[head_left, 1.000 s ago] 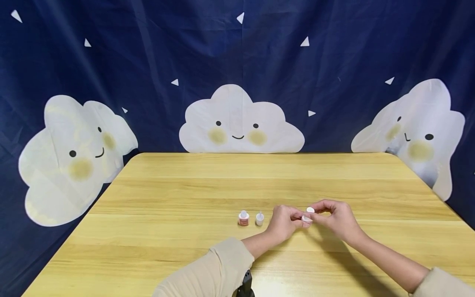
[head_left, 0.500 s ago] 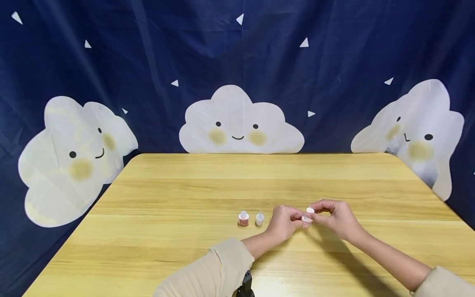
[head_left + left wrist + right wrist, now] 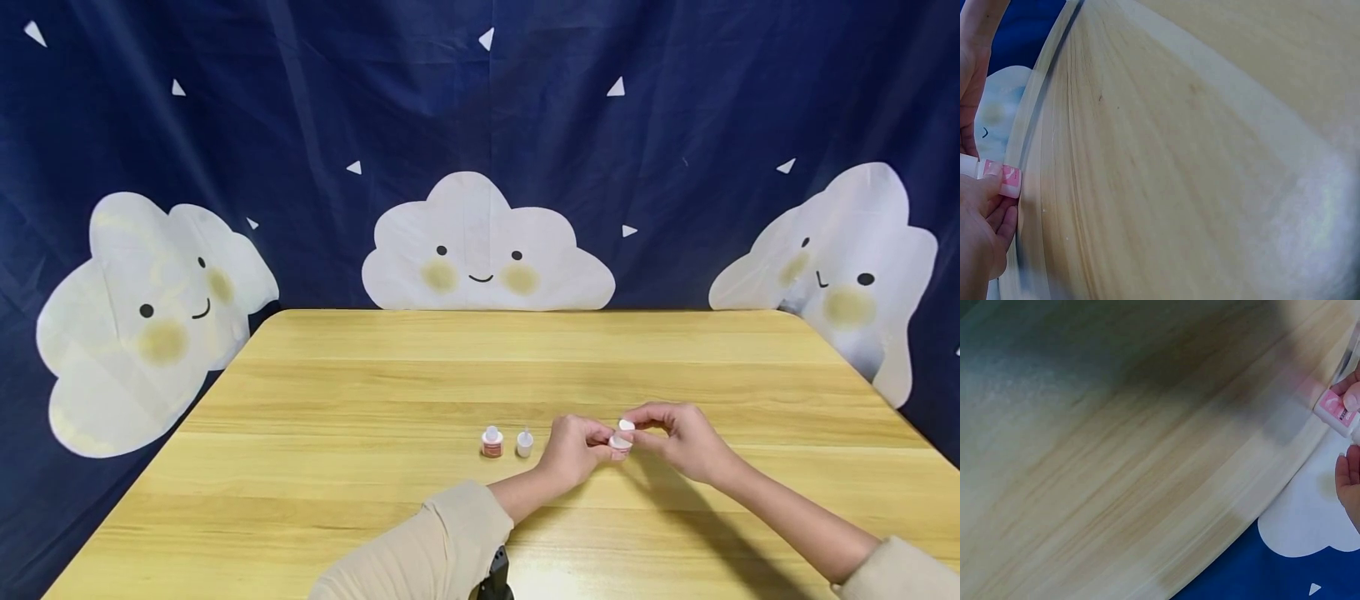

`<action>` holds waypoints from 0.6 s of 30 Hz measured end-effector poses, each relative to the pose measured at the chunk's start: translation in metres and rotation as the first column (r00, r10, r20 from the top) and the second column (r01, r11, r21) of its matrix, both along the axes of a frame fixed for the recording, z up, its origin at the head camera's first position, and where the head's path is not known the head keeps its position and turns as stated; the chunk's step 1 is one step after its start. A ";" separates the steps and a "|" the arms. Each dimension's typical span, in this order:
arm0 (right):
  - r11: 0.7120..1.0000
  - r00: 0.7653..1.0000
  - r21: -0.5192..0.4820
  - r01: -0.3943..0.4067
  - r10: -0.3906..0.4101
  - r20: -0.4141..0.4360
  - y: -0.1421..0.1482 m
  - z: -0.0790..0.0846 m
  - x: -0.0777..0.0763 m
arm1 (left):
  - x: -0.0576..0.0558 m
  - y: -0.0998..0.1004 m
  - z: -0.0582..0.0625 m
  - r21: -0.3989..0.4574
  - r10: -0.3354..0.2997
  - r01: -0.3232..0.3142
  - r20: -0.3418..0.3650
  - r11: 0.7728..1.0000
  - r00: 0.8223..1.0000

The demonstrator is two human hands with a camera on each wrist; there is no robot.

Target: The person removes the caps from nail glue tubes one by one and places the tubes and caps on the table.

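Note:
Left of the other hand, the left hand (image 3: 572, 450) pinches a small white bottle (image 3: 620, 445) between thumb and fingers. A pink label (image 3: 1011, 180) on that bottle shows in both wrist views. From the right side, the right hand (image 3: 684, 440) pinches a white cap (image 3: 626, 426) at the bottle's top, thumb and index finger around it. The fingers partly hide where cap and bottle meet. Nearest to the left hand, a white cap with a thin upright tip (image 3: 525, 444) stands on the table. Beside it stands a second small bottle with a reddish label (image 3: 492, 445) and a pale nozzle.
The wooden table (image 3: 337, 400) reaches back to a dark blue curtain (image 3: 420, 92) printed with white smiling clouds. A black object (image 3: 496, 575) shows by the left sleeve (image 3: 442, 533) at the lower edge.
The right hand has shifted very slightly left with the cap at the bottle's top. The left hand and the things standing on the table have stayed in place.

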State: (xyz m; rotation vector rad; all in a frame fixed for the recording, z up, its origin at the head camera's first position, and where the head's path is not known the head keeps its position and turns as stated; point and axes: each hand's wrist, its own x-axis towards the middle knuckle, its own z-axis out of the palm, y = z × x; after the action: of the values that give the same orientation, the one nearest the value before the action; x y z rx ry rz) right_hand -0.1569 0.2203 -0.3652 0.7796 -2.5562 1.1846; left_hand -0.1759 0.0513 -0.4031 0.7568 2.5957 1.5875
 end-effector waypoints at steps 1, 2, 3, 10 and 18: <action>1.000 1.000 0.000 -0.009 0.009 0.005 0.000 0.000 0.000 | 0.000 0.000 0.000 -0.001 0.001 -0.001 0.001 1.000 1.000; 1.000 1.000 0.000 -0.018 0.018 0.010 0.000 0.001 0.000 | 0.000 0.000 0.000 -0.001 0.001 -0.001 0.003 1.000 1.000; 1.000 1.000 0.000 -0.026 0.026 0.016 0.001 0.001 0.000 | 0.000 0.000 0.000 -0.001 0.001 -0.001 0.002 1.000 1.000; 0.999 0.999 -0.013 -0.032 0.032 0.037 0.001 0.001 0.001 | 0.000 0.000 0.000 -0.004 0.008 -0.008 0.000 1.000 1.000; 0.993 0.993 -0.032 0.113 -0.114 -0.034 -0.005 -0.005 0.004 | 0.001 0.000 -0.001 -0.021 0.008 -0.008 -0.016 1.000 1.000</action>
State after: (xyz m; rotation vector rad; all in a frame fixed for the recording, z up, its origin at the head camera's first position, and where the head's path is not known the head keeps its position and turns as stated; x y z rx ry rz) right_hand -0.1527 0.2153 -0.3704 0.6337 -2.5111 1.1598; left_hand -0.1752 0.0512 -0.4039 0.7621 2.6253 1.5600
